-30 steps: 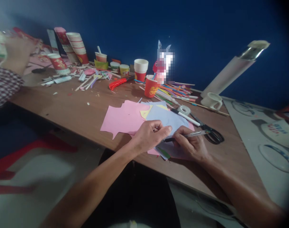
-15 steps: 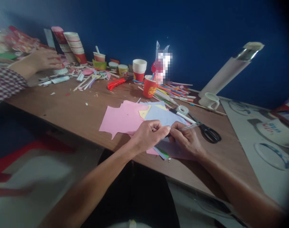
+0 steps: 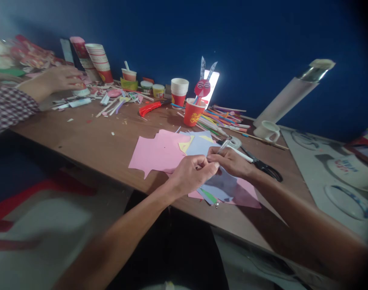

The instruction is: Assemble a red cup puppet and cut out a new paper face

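Pen (image 3: 224,145) tilted steeper, above the blue paper (image 3: 199,150).
My right grip (image 3: 228,159) clamps it; whether my left grip (image 3: 193,173), curled alongside, holds anything I cannot tell. The new angle probably suits finer work.

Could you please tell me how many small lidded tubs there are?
2: the green tub and, just right of it, the yellow tub, left of the middle paper-cup stack. Others may be hidden.

Paper sheets (image 3: 154,153) lie on the table (image 3: 81,129) at mid-frame, partly beneath the left hand (image 3: 193,173) and right hand (image 3: 234,162). Behind them stands a cup (image 3: 193,114), left of the sticks (image 3: 229,117); scissors (image 3: 260,164) lie to the right, a mug (image 3: 265,131) farther up; cup stacks (image 3: 98,64) stand at upper left.
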`<state>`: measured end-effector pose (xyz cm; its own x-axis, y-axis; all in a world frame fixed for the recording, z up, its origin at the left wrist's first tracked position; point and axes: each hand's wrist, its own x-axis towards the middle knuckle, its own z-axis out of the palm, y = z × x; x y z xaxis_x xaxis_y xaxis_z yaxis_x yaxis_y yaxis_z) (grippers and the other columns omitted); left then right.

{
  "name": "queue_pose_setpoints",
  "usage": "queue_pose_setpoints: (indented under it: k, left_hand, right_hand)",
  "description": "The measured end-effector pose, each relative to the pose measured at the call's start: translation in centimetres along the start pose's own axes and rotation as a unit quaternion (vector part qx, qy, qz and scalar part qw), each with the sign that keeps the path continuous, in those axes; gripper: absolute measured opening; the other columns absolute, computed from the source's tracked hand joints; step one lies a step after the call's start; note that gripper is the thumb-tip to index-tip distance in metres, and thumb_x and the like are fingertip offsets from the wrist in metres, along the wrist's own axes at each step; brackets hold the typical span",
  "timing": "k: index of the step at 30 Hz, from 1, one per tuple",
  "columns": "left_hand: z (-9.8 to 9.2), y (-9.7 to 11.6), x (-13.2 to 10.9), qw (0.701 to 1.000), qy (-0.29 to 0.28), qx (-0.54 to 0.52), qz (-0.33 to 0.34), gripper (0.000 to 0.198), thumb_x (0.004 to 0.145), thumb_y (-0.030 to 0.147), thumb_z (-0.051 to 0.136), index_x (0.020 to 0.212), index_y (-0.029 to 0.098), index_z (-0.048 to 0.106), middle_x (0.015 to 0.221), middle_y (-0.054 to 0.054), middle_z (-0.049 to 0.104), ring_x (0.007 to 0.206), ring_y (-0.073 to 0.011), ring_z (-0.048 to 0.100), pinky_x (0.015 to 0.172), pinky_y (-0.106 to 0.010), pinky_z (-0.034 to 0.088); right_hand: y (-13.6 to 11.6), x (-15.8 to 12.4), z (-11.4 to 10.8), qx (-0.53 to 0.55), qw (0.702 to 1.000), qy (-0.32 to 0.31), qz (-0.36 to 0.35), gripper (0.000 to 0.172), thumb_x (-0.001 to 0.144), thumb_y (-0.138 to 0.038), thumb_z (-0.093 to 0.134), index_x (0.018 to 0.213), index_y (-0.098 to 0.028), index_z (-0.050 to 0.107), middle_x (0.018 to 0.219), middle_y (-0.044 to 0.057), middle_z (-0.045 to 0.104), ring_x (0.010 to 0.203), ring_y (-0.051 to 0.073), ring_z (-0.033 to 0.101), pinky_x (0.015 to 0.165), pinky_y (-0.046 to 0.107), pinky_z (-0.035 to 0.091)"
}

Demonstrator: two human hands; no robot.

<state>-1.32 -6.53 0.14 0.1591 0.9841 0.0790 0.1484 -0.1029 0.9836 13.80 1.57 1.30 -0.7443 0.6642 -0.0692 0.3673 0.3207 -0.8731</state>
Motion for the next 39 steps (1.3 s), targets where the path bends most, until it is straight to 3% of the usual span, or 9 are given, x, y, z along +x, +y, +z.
queue_pose_setpoints:
  k: [11,26,33,39]
  left_hand:
    - [0.2,-0.1,0.1,1.0,0.019,0.0,-0.02,0.038,0.077,0.046,0.051,0.055,0.018,0.037,0.048,0.006,0.034,0.043,-0.0053,0.029,0.039,-0.019,0.021]
    - [0.1,0.2,0.1,0.999,0.028,0.035,-0.013,0.038,0.078,0.043,0.05,0.054,0.017,0.038,0.048,0.005,0.036,0.045,-0.0056,0.032,0.041,-0.02,0.023]
    - [0.0,0.3,0.2,0.998,0.03,0.049,-0.01,0.037,0.078,0.042,0.051,0.053,0.017,0.039,0.047,0.005,0.041,0.044,-0.0055,0.036,0.043,-0.02,0.027]
    - [0.0,0.4,0.1,0.999,0.027,0.046,-0.006,0.037,0.079,0.041,0.05,0.052,0.017,0.04,0.047,0.004,0.044,0.045,-0.0062,0.039,0.044,-0.021,0.029]
  right_hand:
    - [-0.4,2.8,-0.3,-0.013,0.997,-0.069,-0.021,0.02,0.079,-0.021,0.045,0.059,-0.018,0.046,0.047,-0.005,0.044,0.043,0.009,0.042,0.042,0.021,0.031]
    - [-1.5,6.2,-0.2,-0.043,0.978,-0.203,-0.035,0.022,0.077,-0.023,0.046,0.056,-0.016,0.048,0.053,-0.005,0.042,0.051,0.009,0.038,0.048,0.023,0.031]
    - [-1.5,6.7,0.0,-0.055,0.968,-0.238,-0.054,0.025,0.078,-0.029,0.046,0.058,-0.015,0.051,0.056,-0.003,0.046,0.054,0.01,0.041,0.05,0.023,0.033]
    - [-1.4,7.2,0.0,-0.071,0.959,-0.265,-0.071,0.018,0.076,-0.021,0.045,0.059,-0.016,0.05,0.058,-0.004,0.047,0.056,0.01,0.044,0.054,0.024,0.036]
